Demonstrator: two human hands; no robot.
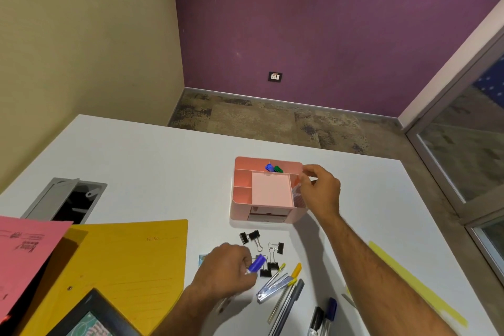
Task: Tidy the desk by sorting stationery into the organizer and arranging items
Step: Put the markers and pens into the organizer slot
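Note:
A pink desk organizer [242, 188] stands on the white desk [152, 161], with blue and green items [273, 168] in its back compartment. My right hand [320, 191] pinches a clear ruler-like strip [297, 194] at the organizer's right side slot. My left hand [227, 273] holds a small blue capped item [257, 263] just above the desk. Several black binder clips [268, 252] lie between the hand and the organizer. A stapler [272, 286] and several pens [291, 297] lie to the right of my left hand.
A yellow folder [122, 262] and pink paper [24, 248] lie at the left, with a framed picture [92, 319] at the bottom. A grey cable hatch [68, 202] is open in the desk. A yellow strip [414, 284] lies at the right.

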